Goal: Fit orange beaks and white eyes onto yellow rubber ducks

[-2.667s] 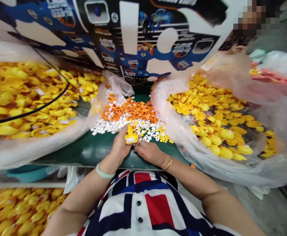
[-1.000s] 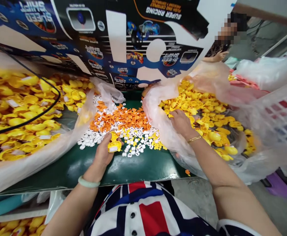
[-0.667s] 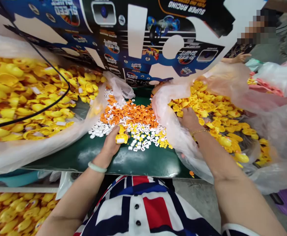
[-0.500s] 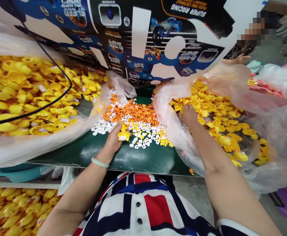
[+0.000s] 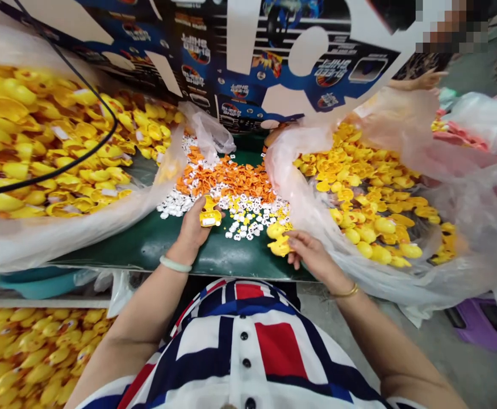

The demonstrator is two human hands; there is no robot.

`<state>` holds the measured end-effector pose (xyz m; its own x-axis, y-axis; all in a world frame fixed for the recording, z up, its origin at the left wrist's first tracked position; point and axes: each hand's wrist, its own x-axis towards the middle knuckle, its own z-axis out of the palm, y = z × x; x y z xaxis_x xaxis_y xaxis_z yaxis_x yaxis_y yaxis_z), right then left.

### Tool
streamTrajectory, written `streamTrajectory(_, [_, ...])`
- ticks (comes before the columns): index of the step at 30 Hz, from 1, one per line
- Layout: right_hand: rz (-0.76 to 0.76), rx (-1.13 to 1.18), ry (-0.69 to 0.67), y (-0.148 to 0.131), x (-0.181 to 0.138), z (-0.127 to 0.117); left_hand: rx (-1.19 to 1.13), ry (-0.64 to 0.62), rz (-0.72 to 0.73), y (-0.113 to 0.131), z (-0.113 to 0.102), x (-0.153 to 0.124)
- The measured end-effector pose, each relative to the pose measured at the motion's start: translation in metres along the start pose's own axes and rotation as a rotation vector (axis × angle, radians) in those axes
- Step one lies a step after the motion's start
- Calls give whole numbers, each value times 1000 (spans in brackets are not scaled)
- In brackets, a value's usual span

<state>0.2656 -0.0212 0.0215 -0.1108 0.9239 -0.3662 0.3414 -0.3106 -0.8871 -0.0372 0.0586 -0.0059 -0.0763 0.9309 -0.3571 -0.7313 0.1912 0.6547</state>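
My left hand [image 5: 193, 227] is closed around a hollow yellow duck half [image 5: 210, 212], its inner side up with a white piece inside. Between the thumb and fingers of my right hand [image 5: 310, 254] is another yellow duck half [image 5: 279, 239], its rounded outside facing up. The two halves are apart, on either side of small white eye pieces [image 5: 243, 227] on the green tabletop [image 5: 231, 262]. Orange beak-like pieces [image 5: 243, 180] lie heaped just beyond. To the right of my right hand, a plastic bag holds more yellow duck halves [image 5: 370, 170].
Many yellow duck shells [image 5: 61, 142] fill a clear bag on the left, under a black cable [image 5: 99, 139]. Printed cardboard [image 5: 242, 51] stands at the back. Below left are a teal basin [image 5: 35, 284] and assembled-looking ducks [image 5: 35, 352]. Another person's hand [image 5: 427, 79] shows at the far right.
My right hand has come out of the right bag toward me and to the left, bringing a yellow duck half. My left hand keeps its half in nearly the same place.
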Motion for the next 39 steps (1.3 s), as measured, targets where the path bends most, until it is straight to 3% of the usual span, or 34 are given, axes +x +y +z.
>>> streamTrajectory(3, [-118, -326, 138, 16, -14, 27, 7, -6, 1, 1, 2, -4])
streamTrajectory(7, [-338, -782, 293, 11, -14, 19, 44, -15, -55, -1, 5, -15])
streamTrajectory(9, [-449, -901, 198, 4, -10, 8, 62, -67, -117, -4, 7, -24])
streamTrajectory(13, [-700, -1046, -245, -2, 4, -9, 59, -200, -254, -10, 10, -42])
streamTrajectory(16, [-764, -1070, -378, 0, 11, -14, 57, -224, -345, -12, 11, -51])
streamTrajectory(20, [-797, -1042, -352, 8, 18, -7, -14, -184, -325, -15, 11, -59])
streamTrajectory(24, [-848, -911, -221, 4, 27, 12, -19, -153, -257, -21, 14, -65])
streamTrajectory(28, [-924, -651, -36, -31, 31, 40, 16, -131, -258, -30, 16, -66])
streamTrajectory(33, [-999, -688, -170, -70, 32, 77, -14, -120, -300, -39, 14, -63])
streamTrajectory(39, [-988, -835, -246, -71, 41, 91, -57, -40, -335, -42, 10, -65])
